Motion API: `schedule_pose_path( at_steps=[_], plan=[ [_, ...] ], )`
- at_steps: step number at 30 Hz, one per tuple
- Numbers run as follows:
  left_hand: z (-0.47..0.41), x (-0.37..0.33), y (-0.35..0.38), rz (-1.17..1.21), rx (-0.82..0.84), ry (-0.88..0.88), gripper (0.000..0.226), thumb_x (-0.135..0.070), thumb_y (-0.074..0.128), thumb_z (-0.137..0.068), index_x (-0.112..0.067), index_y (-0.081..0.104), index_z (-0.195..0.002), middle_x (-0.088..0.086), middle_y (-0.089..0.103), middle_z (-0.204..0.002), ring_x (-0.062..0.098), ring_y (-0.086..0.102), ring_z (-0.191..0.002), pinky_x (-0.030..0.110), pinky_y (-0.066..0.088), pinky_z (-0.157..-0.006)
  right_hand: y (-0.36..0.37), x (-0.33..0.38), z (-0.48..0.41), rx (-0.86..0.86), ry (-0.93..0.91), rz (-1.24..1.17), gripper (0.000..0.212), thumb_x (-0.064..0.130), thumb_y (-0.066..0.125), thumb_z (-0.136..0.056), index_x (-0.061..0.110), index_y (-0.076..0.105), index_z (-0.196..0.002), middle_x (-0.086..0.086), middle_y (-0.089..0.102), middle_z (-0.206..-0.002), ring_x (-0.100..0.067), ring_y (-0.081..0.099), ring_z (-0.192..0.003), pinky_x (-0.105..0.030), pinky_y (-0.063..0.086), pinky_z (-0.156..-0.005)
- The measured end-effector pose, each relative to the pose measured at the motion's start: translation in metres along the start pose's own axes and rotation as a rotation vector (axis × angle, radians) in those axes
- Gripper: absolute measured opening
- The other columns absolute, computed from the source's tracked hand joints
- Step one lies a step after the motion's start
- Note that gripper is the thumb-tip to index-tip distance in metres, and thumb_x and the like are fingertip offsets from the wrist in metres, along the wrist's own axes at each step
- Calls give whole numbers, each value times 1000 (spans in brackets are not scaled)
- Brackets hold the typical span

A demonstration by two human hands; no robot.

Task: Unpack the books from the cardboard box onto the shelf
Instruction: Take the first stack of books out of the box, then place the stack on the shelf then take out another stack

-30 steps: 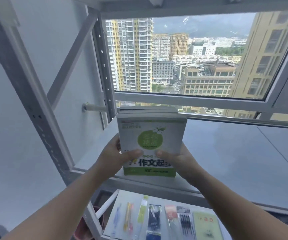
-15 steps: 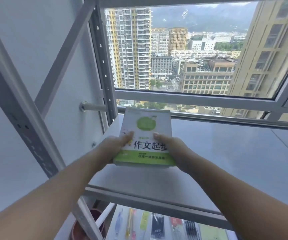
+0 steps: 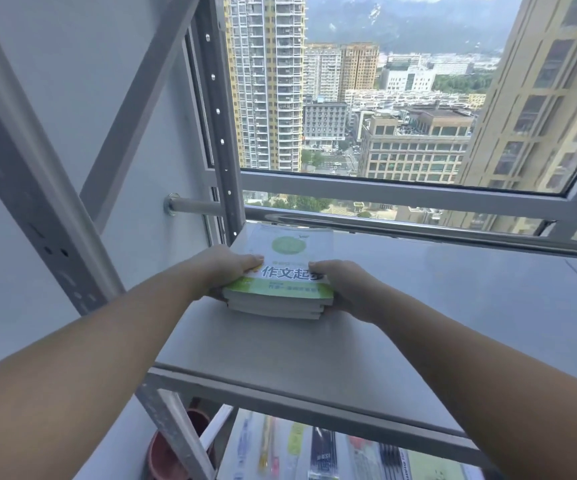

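A small stack of books (image 3: 288, 271), the top one white and green with a green circle and black characters, lies flat on the grey shelf (image 3: 418, 323) near its left rear corner. My left hand (image 3: 226, 270) grips the stack's near left corner, thumb on the cover. My right hand (image 3: 344, 285) grips the near right corner the same way. The stack's underside looks to be touching the shelf board. The cardboard box is out of view.
A grey metal upright (image 3: 217, 116) and a diagonal brace (image 3: 131, 109) frame the shelf's left side. A steel rail (image 3: 384, 223) and a window run behind it. On a lower level lie packaged pens (image 3: 314, 448). A reddish pot (image 3: 165, 455) sits lower left.
Both hands have lowered the stack from upright in the air to flat on the shelf and pushed it toward the back left corner.
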State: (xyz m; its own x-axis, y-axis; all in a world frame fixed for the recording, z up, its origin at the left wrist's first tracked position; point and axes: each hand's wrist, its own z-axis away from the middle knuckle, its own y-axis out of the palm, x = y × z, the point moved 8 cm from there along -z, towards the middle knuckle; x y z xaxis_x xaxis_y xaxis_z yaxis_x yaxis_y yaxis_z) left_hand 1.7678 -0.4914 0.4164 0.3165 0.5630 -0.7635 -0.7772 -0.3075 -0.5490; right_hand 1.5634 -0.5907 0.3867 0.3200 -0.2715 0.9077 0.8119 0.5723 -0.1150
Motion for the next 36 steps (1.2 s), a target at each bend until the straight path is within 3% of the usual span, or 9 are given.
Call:
schedule_pose_path(
  at_steps=[4,9,16,19,21,22,24,32,36],
  plan=[
    [4,-6,-15,-264,-144,90,47,-48,72,-91,-9,57,-70,8,62,-69,26,65,-59,27,52,-51,-10,2,2,-145,-31,347,32,40,65,-95,14,53,-80,-5,50,-78,-20,45,-62,-28,34,-57],
    [21,-4,-24,-279,-172,106,46,-43,69,-94,-7,58,-67,9,61,-70,28,58,-67,35,54,-67,-25,5,9,-115,-35,288,60,48,68,-95,2,56,-131,-9,61,-106,-26,62,-90,-39,52,-82],
    [75,11,-37,-317,-209,101,48,-47,66,-95,0,74,-95,14,64,-87,28,55,-78,35,42,-74,-47,18,44,-141,-195,457,39,42,64,-98,9,53,-80,-15,50,-84,-30,53,-79,-40,52,-81],
    [108,19,-34,-354,-222,88,37,-45,64,-94,-17,58,-72,8,49,-73,25,43,-71,33,33,-68,-46,11,67,-50,-231,570,44,44,62,-99,11,47,-74,-14,43,-86,-27,42,-78,-41,50,-80],
    [130,27,-29,-368,-234,76,35,-47,65,-94,-21,53,-73,5,44,-73,23,41,-72,33,30,-67,-45,3,81,18,-229,602,68,44,63,-99,-17,38,-114,-14,45,-86,-27,46,-80,-45,55,-85],
    [141,31,-25,-372,-244,71,32,-48,65,-94,-22,54,-78,5,46,-76,22,43,-74,32,31,-69,-44,-1,91,38,-247,636,45,43,64,-98,14,35,-78,-13,43,-80,-27,43,-76,-40,50,-77],
    [166,41,-13,-394,-248,61,29,-46,65,-94,-22,54,-83,6,47,-82,20,43,-76,31,31,-71,-43,-11,105,67,-273,683,53,41,65,-97,12,41,-60,-10,36,-66,-24,36,-64,-35,33,-69],
    [272,118,33,-471,-84,-48,30,-52,60,-97,-24,51,-95,1,51,-99,21,50,-87,35,41,-82,28,-67,174,542,-254,298,24,25,68,-101,2,69,-96,-12,65,-81,-18,64,-66,-25,53,-65],
    [321,185,16,-423,-118,-161,34,-56,60,-97,-25,47,-101,0,43,-103,17,42,-92,32,34,-76,91,-87,191,622,-293,534,26,23,73,-99,-2,72,-97,-20,71,-89,-24,66,-78,-25,57,-64]
  ],
)
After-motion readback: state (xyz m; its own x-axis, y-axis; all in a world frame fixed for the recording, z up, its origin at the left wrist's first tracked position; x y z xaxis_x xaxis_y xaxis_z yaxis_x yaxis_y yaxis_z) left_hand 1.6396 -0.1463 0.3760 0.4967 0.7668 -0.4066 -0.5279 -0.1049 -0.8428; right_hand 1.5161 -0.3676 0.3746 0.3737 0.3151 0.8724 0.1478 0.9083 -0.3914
